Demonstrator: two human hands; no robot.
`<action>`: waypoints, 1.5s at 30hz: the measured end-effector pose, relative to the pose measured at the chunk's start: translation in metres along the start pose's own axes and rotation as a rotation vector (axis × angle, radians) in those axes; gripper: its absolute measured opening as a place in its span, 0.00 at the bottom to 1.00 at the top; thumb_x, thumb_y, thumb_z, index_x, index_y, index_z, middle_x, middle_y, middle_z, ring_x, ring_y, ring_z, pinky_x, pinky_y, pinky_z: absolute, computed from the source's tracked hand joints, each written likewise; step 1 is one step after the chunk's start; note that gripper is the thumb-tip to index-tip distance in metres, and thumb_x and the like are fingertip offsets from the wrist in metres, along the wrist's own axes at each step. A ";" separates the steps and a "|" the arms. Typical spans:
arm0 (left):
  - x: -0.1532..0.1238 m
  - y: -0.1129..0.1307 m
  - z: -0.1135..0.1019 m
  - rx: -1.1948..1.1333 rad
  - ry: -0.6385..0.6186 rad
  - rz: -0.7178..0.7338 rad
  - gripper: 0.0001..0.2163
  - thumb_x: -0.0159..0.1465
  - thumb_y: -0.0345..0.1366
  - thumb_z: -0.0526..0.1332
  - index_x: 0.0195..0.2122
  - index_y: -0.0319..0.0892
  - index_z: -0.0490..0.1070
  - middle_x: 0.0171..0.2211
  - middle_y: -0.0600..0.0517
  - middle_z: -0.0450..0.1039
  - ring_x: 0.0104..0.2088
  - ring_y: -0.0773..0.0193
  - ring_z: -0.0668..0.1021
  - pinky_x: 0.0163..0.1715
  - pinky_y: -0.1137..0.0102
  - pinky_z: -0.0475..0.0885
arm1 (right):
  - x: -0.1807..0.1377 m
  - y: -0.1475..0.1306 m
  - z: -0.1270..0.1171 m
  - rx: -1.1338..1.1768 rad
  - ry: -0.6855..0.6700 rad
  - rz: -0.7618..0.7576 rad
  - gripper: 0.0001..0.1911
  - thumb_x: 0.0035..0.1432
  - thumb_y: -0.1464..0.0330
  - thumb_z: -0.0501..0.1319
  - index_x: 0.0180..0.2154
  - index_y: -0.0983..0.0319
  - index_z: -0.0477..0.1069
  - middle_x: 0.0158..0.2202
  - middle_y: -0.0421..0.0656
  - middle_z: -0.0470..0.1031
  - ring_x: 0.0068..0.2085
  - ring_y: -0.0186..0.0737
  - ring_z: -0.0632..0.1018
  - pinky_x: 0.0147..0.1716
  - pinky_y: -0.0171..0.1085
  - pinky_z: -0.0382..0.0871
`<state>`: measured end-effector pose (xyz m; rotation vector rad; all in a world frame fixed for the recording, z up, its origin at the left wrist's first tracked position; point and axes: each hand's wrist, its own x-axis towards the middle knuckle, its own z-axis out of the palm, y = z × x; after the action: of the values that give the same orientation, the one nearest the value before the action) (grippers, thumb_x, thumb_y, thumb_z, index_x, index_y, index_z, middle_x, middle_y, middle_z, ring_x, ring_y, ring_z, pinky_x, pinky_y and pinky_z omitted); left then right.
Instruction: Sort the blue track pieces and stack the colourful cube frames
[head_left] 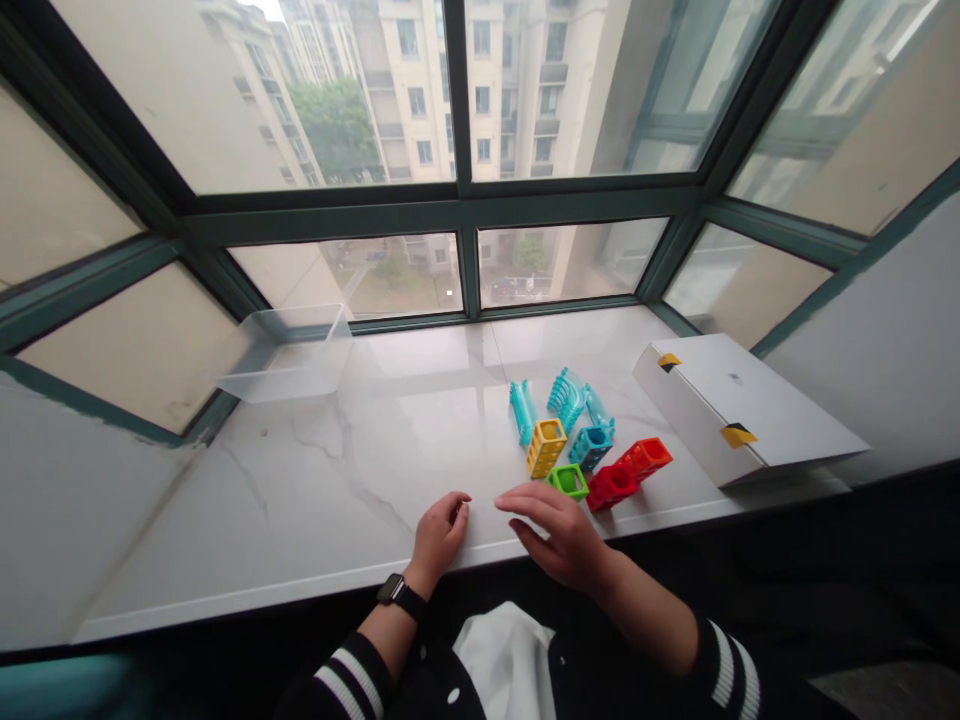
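Lower centre: left hand (441, 530) curled, can't tell if fully closed. Right hand (561, 535): thumb and fingers spread, near green hollow square plastic block (568, 482).

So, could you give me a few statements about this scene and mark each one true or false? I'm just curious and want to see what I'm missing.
1. A dark watch is worn on the left wrist. True.
2. The clear plastic bin stands on the right end of the sill. False: the bin stands toward the left end of the sill.
3. The yellow block is closer to the window frame than the green block. True.
4. The right hand is gripping a red block. False: the right hand shows nothing between its spread thumb and fingers.
5. The white box carries two black-and-yellow tabs. True.
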<state>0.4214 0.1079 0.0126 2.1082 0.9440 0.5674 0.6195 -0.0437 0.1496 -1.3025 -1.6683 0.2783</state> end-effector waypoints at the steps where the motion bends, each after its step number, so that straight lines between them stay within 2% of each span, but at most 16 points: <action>1: 0.000 0.000 0.000 0.009 -0.001 -0.002 0.13 0.72 0.42 0.54 0.46 0.47 0.77 0.36 0.51 0.81 0.35 0.58 0.80 0.39 0.64 0.73 | 0.004 -0.003 -0.015 -0.051 0.027 -0.003 0.21 0.71 0.72 0.58 0.61 0.51 0.72 0.52 0.46 0.80 0.53 0.46 0.81 0.54 0.48 0.78; 4: 0.000 -0.002 0.000 0.018 -0.003 -0.006 0.13 0.72 0.43 0.54 0.47 0.47 0.77 0.35 0.51 0.80 0.35 0.58 0.80 0.38 0.64 0.73 | 0.006 -0.002 -0.055 -0.216 0.081 0.045 0.19 0.71 0.70 0.59 0.59 0.50 0.74 0.53 0.47 0.79 0.55 0.50 0.79 0.57 0.53 0.76; 7: 0.000 -0.001 0.001 0.020 -0.005 -0.004 0.13 0.72 0.43 0.54 0.46 0.46 0.77 0.34 0.51 0.80 0.34 0.59 0.79 0.37 0.65 0.72 | -0.001 0.010 -0.078 -0.365 -0.027 0.141 0.20 0.67 0.66 0.66 0.60 0.51 0.74 0.55 0.49 0.78 0.57 0.55 0.78 0.58 0.57 0.75; 11: 0.000 0.000 0.001 0.013 -0.010 -0.002 0.13 0.73 0.45 0.55 0.46 0.47 0.76 0.33 0.52 0.78 0.33 0.60 0.79 0.36 0.66 0.72 | -0.014 0.027 -0.081 -0.444 -0.160 0.214 0.29 0.62 0.67 0.70 0.63 0.51 0.71 0.58 0.49 0.76 0.58 0.57 0.77 0.59 0.59 0.75; 16: -0.003 -0.002 0.002 -0.036 -0.007 0.042 0.13 0.72 0.46 0.58 0.51 0.47 0.74 0.38 0.51 0.78 0.35 0.61 0.78 0.41 0.64 0.75 | -0.017 0.035 -0.070 -0.424 -0.181 0.207 0.27 0.64 0.74 0.62 0.62 0.52 0.73 0.55 0.49 0.77 0.55 0.53 0.79 0.58 0.54 0.77; 18: -0.006 0.002 0.003 -0.075 0.016 0.109 0.16 0.71 0.47 0.60 0.55 0.46 0.71 0.45 0.47 0.78 0.42 0.58 0.80 0.45 0.62 0.76 | -0.012 0.030 -0.064 -0.383 -0.177 0.183 0.26 0.64 0.74 0.61 0.62 0.52 0.73 0.55 0.49 0.78 0.55 0.53 0.79 0.58 0.53 0.78; 20: -0.009 0.011 0.002 -0.111 0.021 0.215 0.24 0.69 0.49 0.64 0.62 0.46 0.66 0.55 0.42 0.75 0.52 0.53 0.79 0.53 0.58 0.76 | -0.004 0.022 -0.057 -0.323 -0.175 0.163 0.26 0.65 0.73 0.62 0.63 0.51 0.72 0.56 0.49 0.77 0.56 0.52 0.79 0.58 0.52 0.77; 22: -0.010 0.022 -0.002 -0.118 0.003 0.320 0.33 0.66 0.50 0.67 0.68 0.46 0.59 0.63 0.39 0.69 0.62 0.47 0.73 0.61 0.52 0.72 | 0.004 0.016 -0.046 -0.238 -0.163 0.165 0.27 0.66 0.72 0.62 0.64 0.51 0.70 0.57 0.48 0.76 0.58 0.51 0.78 0.60 0.51 0.76; 24: -0.008 0.031 -0.009 -0.080 -0.011 0.369 0.35 0.67 0.49 0.66 0.71 0.46 0.55 0.66 0.37 0.66 0.66 0.45 0.70 0.65 0.49 0.68 | 0.011 0.015 -0.031 -0.130 -0.134 0.186 0.27 0.66 0.70 0.63 0.65 0.51 0.68 0.59 0.48 0.74 0.58 0.50 0.78 0.60 0.49 0.76; 26: -0.003 0.032 -0.019 -0.018 0.005 0.353 0.30 0.71 0.46 0.62 0.70 0.46 0.57 0.63 0.38 0.69 0.63 0.46 0.73 0.63 0.50 0.69 | 0.016 0.021 -0.014 -0.026 -0.089 0.213 0.27 0.66 0.69 0.64 0.64 0.51 0.69 0.58 0.48 0.73 0.57 0.48 0.78 0.57 0.47 0.78; 29: 0.007 0.019 -0.034 0.092 0.009 0.310 0.22 0.72 0.44 0.60 0.65 0.47 0.64 0.56 0.41 0.75 0.55 0.49 0.78 0.58 0.54 0.73 | 0.019 0.041 0.015 0.058 -0.032 0.271 0.25 0.65 0.70 0.64 0.62 0.52 0.70 0.55 0.47 0.73 0.52 0.46 0.78 0.51 0.45 0.80; 31: 0.013 0.005 -0.043 0.178 -0.018 0.313 0.21 0.72 0.45 0.61 0.63 0.47 0.66 0.54 0.43 0.76 0.53 0.50 0.78 0.55 0.55 0.74 | 0.018 0.056 0.034 0.037 -0.048 0.291 0.27 0.64 0.71 0.66 0.63 0.53 0.68 0.54 0.47 0.73 0.51 0.46 0.78 0.52 0.46 0.79; 35: 0.019 -0.012 -0.055 0.355 -0.069 0.317 0.21 0.71 0.46 0.62 0.62 0.47 0.67 0.50 0.44 0.77 0.50 0.50 0.77 0.52 0.56 0.73 | 0.014 0.082 0.064 -0.100 -0.124 0.318 0.31 0.59 0.74 0.68 0.62 0.57 0.67 0.54 0.49 0.72 0.55 0.50 0.76 0.59 0.51 0.73; 40: 0.021 -0.012 -0.056 0.447 -0.121 0.294 0.20 0.68 0.45 0.67 0.59 0.50 0.71 0.47 0.46 0.76 0.49 0.50 0.75 0.52 0.58 0.71 | 0.008 0.095 0.085 -0.284 -0.261 0.331 0.26 0.55 0.70 0.73 0.55 0.59 0.71 0.52 0.50 0.73 0.54 0.54 0.74 0.57 0.52 0.72; 45: 0.021 -0.013 -0.044 0.428 -0.163 0.274 0.20 0.67 0.46 0.68 0.59 0.53 0.72 0.45 0.47 0.76 0.47 0.51 0.76 0.49 0.61 0.71 | 0.007 0.097 0.095 -0.357 -0.318 0.308 0.22 0.61 0.68 0.71 0.55 0.57 0.72 0.52 0.50 0.75 0.54 0.53 0.75 0.56 0.50 0.72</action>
<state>0.4007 0.1500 0.0322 2.6489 0.7345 0.3380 0.6058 0.0354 0.0396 -1.8674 -1.8342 0.3995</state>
